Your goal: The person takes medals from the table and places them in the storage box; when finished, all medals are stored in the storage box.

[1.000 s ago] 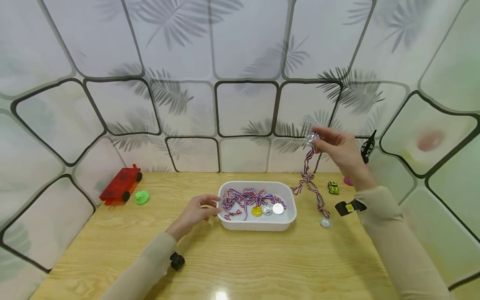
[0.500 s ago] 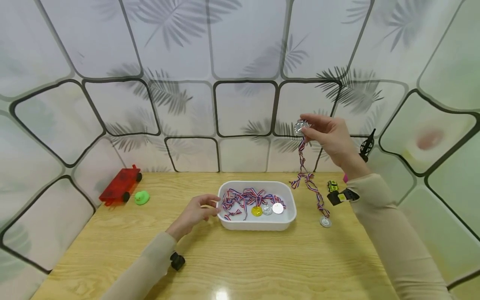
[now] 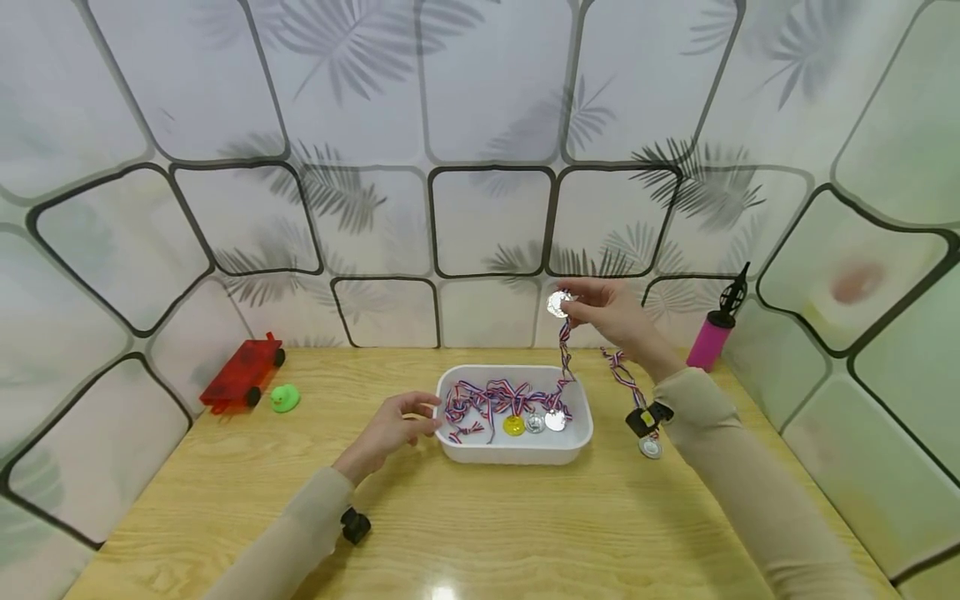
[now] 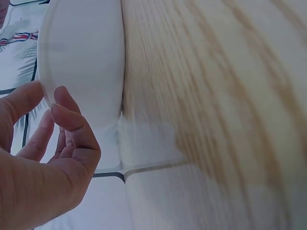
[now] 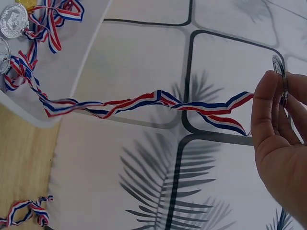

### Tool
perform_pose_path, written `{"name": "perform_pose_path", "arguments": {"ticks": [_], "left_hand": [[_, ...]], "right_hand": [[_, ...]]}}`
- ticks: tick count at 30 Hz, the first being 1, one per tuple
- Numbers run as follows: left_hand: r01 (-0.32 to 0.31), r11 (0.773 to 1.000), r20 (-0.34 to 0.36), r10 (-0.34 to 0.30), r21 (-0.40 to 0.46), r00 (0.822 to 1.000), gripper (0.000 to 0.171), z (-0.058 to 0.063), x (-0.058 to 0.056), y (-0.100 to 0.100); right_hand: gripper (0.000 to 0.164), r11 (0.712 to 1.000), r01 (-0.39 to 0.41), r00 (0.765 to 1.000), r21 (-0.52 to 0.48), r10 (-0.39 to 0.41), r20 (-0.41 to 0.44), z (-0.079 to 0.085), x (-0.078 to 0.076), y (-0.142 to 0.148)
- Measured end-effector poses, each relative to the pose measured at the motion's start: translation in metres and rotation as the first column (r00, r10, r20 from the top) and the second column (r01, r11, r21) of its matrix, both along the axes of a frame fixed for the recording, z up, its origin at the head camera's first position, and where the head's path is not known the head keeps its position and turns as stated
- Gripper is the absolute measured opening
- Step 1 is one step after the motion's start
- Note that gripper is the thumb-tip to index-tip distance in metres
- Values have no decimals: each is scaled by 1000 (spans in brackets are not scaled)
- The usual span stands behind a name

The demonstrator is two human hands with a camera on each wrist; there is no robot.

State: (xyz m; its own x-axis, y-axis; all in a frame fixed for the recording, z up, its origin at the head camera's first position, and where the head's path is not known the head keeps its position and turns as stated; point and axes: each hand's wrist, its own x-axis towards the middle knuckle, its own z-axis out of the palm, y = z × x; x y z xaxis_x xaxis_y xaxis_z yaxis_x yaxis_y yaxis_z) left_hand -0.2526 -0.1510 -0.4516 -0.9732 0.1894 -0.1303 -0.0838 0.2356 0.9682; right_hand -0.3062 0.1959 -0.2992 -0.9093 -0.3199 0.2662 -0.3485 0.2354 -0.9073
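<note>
My right hand (image 3: 611,312) pinches a silver medal (image 3: 557,304) between thumb and fingers, above the right end of a white tray (image 3: 517,456). From that medal a red, white and blue ribbon (image 5: 134,101) trails down into the tray. Inside lie a gold medal (image 3: 513,426), two silver medals and a tangle of striped ribbons (image 3: 480,398). My left hand (image 3: 392,429) is at the tray's left side, its fingertips touching the rim (image 4: 44,57) with the fingers loosely bent. Another silver medal (image 3: 650,448) lies on the table right of the tray; my right wrist partly hides its ribbon.
A red toy cart (image 3: 243,375) and a green rubber duck (image 3: 284,398) sit at the far left of the wooden table (image 3: 480,525). A pink and black hand pump (image 3: 712,333) stands at the back right. Patterned curtains (image 3: 375,208) surround the table.
My right hand has moved left with the silver medal, rising first, then lowering over the tray, and the ribbon's end now hangs into it. The left hand stays at the rim.
</note>
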Motion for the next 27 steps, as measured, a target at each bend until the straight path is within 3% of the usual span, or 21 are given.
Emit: {"name": "perform_pose_path", "arguments": {"ticks": [6, 12, 27], "left_hand": [[12, 1000, 6, -11, -7, 1000, 40, -1, 0, -1], [8, 1000, 2, -8, 0, 1000, 41, -1, -1, -1], [10, 1000, 12, -10, -12, 1000, 41, 2, 0, 0]], "right_hand": [[39, 1000, -27, 998, -15, 28, 50, -19, -6, -17], [38, 996, -90, 994, 6, 90, 69, -26, -4, -36], [36, 963, -219, 976, 160, 213, 51, -42, -2, -75]]}}
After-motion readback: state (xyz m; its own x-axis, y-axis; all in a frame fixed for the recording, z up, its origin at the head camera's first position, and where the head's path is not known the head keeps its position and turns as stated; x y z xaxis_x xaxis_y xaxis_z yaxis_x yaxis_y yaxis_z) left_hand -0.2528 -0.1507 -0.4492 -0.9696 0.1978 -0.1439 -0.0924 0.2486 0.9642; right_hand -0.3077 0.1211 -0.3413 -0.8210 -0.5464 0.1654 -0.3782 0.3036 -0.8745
